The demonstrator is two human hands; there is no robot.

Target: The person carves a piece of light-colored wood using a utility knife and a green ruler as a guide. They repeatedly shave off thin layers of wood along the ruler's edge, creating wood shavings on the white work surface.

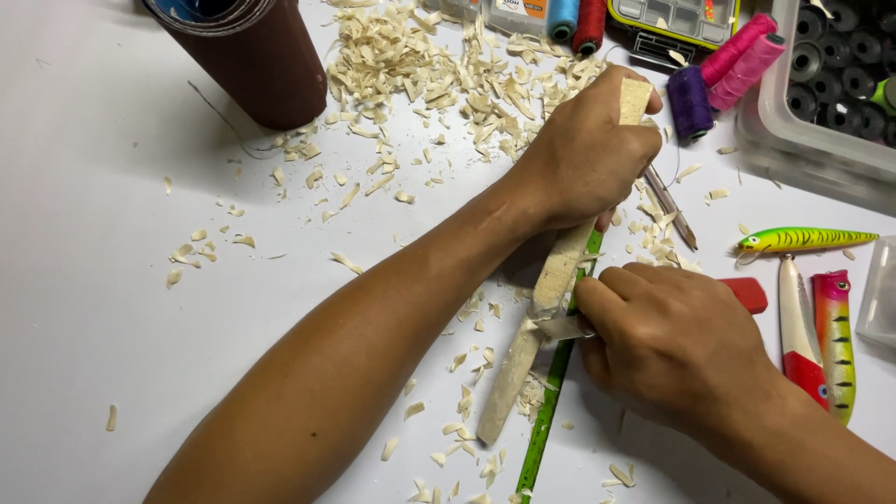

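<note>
Nearest the camera, on the white desk (112, 280), the pointed lower end of a long pale wooden blank (523, 359) rests among curled wood shavings (462, 401), lying across a green plastic ruler (551, 411). The right hand (677, 341) is closed around a red-handled knife (747, 294), its blade pressed against the blank's middle. Further up, the left hand (588, 149) grips the blank's upper end, steadying it at a slant. This looks like mid-carving; any further cut would call for a firm hold and fingers kept out of the blade's path. Beside the right hand lie painted fishing lures (821, 336); beyond sit thread spools (719, 70), a brown sandpaper roll (247, 56) and more shavings.
</note>
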